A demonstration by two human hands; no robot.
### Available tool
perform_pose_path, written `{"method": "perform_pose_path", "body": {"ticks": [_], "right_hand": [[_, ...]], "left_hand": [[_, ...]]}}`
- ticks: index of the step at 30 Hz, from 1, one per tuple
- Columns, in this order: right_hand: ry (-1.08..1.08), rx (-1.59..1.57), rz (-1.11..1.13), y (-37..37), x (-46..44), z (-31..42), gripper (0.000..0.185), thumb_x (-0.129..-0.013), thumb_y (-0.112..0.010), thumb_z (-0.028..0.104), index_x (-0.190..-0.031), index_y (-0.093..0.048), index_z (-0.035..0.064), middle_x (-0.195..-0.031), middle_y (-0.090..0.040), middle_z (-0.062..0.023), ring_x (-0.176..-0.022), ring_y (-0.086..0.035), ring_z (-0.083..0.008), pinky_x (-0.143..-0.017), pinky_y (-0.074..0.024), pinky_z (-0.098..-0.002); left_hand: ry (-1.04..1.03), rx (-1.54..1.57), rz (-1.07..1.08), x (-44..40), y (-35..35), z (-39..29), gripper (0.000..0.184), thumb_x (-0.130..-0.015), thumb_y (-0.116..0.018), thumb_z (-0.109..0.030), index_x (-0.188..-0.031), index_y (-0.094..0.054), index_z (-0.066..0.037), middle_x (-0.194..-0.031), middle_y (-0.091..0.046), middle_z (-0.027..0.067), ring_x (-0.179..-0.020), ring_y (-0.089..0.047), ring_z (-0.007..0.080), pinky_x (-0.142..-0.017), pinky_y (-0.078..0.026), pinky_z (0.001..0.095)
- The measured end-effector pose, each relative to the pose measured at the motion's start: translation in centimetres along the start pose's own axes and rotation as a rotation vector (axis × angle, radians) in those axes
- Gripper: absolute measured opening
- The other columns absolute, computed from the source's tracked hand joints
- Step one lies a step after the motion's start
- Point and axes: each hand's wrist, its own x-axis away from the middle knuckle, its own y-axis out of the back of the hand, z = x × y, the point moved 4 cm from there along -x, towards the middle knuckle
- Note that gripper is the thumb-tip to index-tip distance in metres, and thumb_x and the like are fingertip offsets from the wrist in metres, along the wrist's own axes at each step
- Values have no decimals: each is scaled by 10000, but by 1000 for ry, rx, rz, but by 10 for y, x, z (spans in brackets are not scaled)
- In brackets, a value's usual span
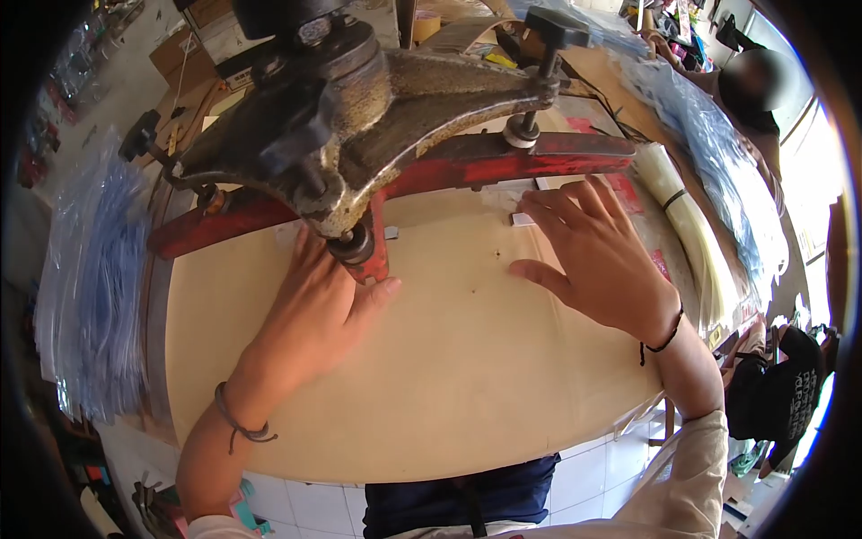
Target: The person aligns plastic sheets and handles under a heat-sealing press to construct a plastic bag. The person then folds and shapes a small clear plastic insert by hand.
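Note:
A wide tan sheet [431, 377] lies flat under both hands and reaches towards my waist. Over its far part stands a heavy cast-metal press head [359, 126] with black knobs and a worn red bar [521, 160] beneath. My left hand [310, 314] rests on the sheet with the thumb apart, its fingertips partly hidden by the press. Farther right, my right hand [602, 256] lies on the sheet with spread fingers reaching close to the red bar. Near its index finger is a small whitish block [522, 219]. Neither hand grips anything.
Stacked clear bluish plastic bags [94, 287] lie at the left. To the right are a banded bundle of pale strips [687, 220] and more clear plastic [718, 184]. A person [759, 90] is at the upper right. White floor tiles [584, 472] show below.

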Motion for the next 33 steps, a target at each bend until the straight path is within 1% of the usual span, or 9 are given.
{"method": "perform_pose_path", "body": {"ticks": [4,7,12,16,18,22,25,30,33], "right_hand": [[-81,-73,39,1,1,2,607,-936,-624,469,-1264,-575,-40,-1307,-566,-170,-1232,-490,-328,-1091,-374,-435],[-107,-114,29,0,3,5,621,-930,-642,469,-1310,-541,-11,-1309,-544,-224,-1253,-479,-364,-1092,-378,-464],[-154,-113,40,-7,4,6,638,-939,-632,484,-1313,-536,-24,-1368,-503,-291,-1278,-481,-413,-1077,-406,-467],[-133,-127,48,-7,3,4,639,-948,-619,482,-1311,-532,-38,-1372,-504,-308,-1252,-509,-412,-1071,-415,-455],[-111,-107,19,-9,4,3,641,-959,-601,470,-1290,-527,-74,-1324,-535,-323,-1206,-539,-399,-1053,-426,-451],[-105,-156,-8,-9,7,-5,617,-949,-616,465,-1290,-541,-42,-1333,-542,-292,-1211,-537,-398,-1059,-416,-452],[-108,-181,7,-9,7,-11,604,-941,-635,456,-1317,-537,-6,-1348,-538,-261,-1226,-526,-389,-1055,-416,-443],[-107,-338,56,-4,7,-27,708,-898,-677,470,-1321,-493,-68,-1223,-615,-271,-1197,-554,-372,-1029,-440,-439],[-210,-336,181,-5,9,-37,750,-883,-700,452,-1347,-462,-87,-1187,-635,-250,-1183,-561,-363,-1011,-452,-440]], "left_hand": [[-24,66,-46,-1,0,-4,489,-984,-609,-287,-1354,-501,13,-1419,-478,250,-1370,-381,442,-1166,-280,499],[93,11,154,-2,2,-4,693,-1022,-541,-329,-1548,-255,20,-1618,-268,199,-1482,-264,401,-1199,-250,446],[87,0,139,-1,1,-4,704,-1020,-544,-315,-1557,-230,14,-1616,-269,200,-1481,-264,402,-1202,-242,451],[32,-17,109,-2,-1,-8,701,-1020,-542,-281,-1562,-208,12,-1612,-271,207,-1482,-264,403,-1207,-234,456],[3,-51,78,-2,-3,-12,684,-1010,-550,-245,-1554,-229,16,-1609,-269,217,-1484,-261,401,-1209,-230,461],[-84,-203,7,1,-9,-32,644,-981,-567,-180,-1521,-296,43,-1585,-306,237,-1477,-284,394,-1211,-236,477],[-243,-234,7,-7,-21,-59,600,-956,-574,-150,-1474,-367,71,-1552,-353,252,-1464,-312,392,-1207,-254,498],[-225,-109,-103,-51,-54,-88,589,-942,-581,-176,-1429,-410,109,-1521,-381,286,-1447,-340,402,-1215,-265,470],[-178,-107,-133,-71,-65,-90,620,-936,-597,-214,-1419,-410,128,-1509,-391,300,-1444,-342,409,-1216,-270,449]]}}
